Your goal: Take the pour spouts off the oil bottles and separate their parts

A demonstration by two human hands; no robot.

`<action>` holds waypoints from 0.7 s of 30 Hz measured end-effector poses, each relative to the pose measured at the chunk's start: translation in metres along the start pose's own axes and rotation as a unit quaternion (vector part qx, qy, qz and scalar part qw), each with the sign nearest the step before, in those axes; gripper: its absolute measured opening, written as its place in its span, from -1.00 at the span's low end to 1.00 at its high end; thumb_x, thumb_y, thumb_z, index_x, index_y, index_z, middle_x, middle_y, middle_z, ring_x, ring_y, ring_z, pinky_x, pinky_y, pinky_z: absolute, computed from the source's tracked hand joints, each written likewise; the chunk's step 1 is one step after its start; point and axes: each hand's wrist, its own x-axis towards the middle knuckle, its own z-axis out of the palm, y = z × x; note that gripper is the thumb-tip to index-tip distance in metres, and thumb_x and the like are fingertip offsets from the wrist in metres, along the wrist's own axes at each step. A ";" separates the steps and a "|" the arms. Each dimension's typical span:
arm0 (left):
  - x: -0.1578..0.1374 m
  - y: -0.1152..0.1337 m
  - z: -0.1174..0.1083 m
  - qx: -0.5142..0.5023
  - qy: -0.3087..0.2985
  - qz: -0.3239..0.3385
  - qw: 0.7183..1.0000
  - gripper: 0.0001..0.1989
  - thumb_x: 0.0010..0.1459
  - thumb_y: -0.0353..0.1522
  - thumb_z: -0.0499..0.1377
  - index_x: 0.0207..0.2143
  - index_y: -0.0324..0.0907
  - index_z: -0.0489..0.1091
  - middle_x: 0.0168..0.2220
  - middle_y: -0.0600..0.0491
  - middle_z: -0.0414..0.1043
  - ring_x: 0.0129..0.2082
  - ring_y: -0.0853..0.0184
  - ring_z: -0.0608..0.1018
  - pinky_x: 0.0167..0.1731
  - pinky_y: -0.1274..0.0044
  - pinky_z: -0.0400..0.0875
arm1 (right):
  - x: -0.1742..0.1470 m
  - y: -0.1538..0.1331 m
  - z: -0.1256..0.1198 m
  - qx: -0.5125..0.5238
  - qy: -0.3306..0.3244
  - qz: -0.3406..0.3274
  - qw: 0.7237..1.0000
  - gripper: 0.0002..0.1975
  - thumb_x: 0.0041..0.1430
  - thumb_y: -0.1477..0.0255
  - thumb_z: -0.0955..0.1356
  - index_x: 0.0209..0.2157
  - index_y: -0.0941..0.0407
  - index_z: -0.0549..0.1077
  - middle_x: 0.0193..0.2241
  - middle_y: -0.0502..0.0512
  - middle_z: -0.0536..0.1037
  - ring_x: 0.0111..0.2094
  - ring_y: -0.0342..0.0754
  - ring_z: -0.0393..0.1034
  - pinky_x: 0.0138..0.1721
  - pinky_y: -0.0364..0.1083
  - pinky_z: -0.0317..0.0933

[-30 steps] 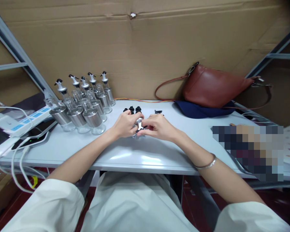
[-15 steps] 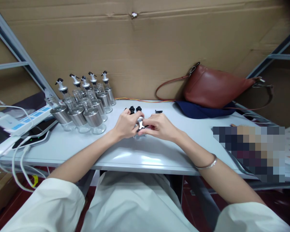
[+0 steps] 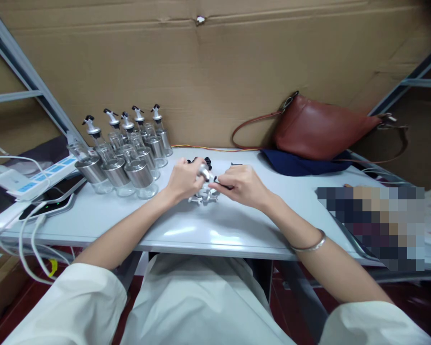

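Over the middle of the table, my left hand point(image 3: 184, 179) is closed on a silver pourer top point(image 3: 204, 171) that points to the right. My right hand point(image 3: 244, 184) pinches a small black piece point(image 3: 221, 182) at the end of that pourer top. Below my hands lie several silver pourer parts point(image 3: 204, 196) in a loose pile. Behind my left hand are black stoppers point(image 3: 207, 161), partly covered by the fingers. A small black lever point(image 3: 236, 164) rests on the table just behind my right hand.
Several glass bottles with steel sleeves point(image 3: 141, 173) stand at the left, some topped with pourers. A power strip point(image 3: 46, 177) and white cables lie farther left. A brown bag point(image 3: 319, 127) sits on dark blue cloth point(image 3: 301, 165) at the back right. Cardboard point(image 3: 215, 81) closes off the back.
The pourer top has turned to point right, and my right fingers have shifted onto the black piece at its end. The silver pile below is now more exposed.
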 end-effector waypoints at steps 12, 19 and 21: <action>0.002 -0.007 0.006 0.008 0.039 -0.006 0.999 -0.83 0.10 -0.32 0.08 -0.26 -0.21 0.35 -0.67 0.15 0.23 -0.59 0.33 0.18 -0.28 0.44 0.16 | -0.004 0.036 -0.018 -0.074 0.026 0.104 0.991 -0.68 0.32 0.31 0.12 -0.46 0.12 0.30 -0.56 0.04 0.40 -0.52 -0.11 0.25 -0.45 -0.16 0.08; 0.002 -0.007 0.004 -0.015 0.039 -0.014 0.999 -0.81 0.11 -0.34 0.06 -0.23 -0.23 0.34 -0.70 0.20 0.22 -0.63 0.37 0.18 -0.20 0.41 0.15 | -0.009 0.048 -0.011 -0.069 -0.008 0.068 0.995 -0.77 0.26 0.44 0.20 -0.27 0.15 0.48 -0.35 0.17 0.56 -0.31 0.01 0.40 -0.26 -0.05 0.26; 0.001 -0.007 0.004 -0.014 0.032 -0.013 0.999 -0.82 0.09 -0.36 0.06 -0.24 -0.22 0.35 -0.69 0.19 0.24 -0.64 0.38 0.19 -0.20 0.41 0.14 | -0.012 0.057 -0.012 -0.079 -0.023 0.075 0.994 -0.78 0.25 0.45 0.24 -0.27 0.14 0.52 -0.32 0.17 0.56 -0.30 0.01 0.39 -0.24 -0.04 0.27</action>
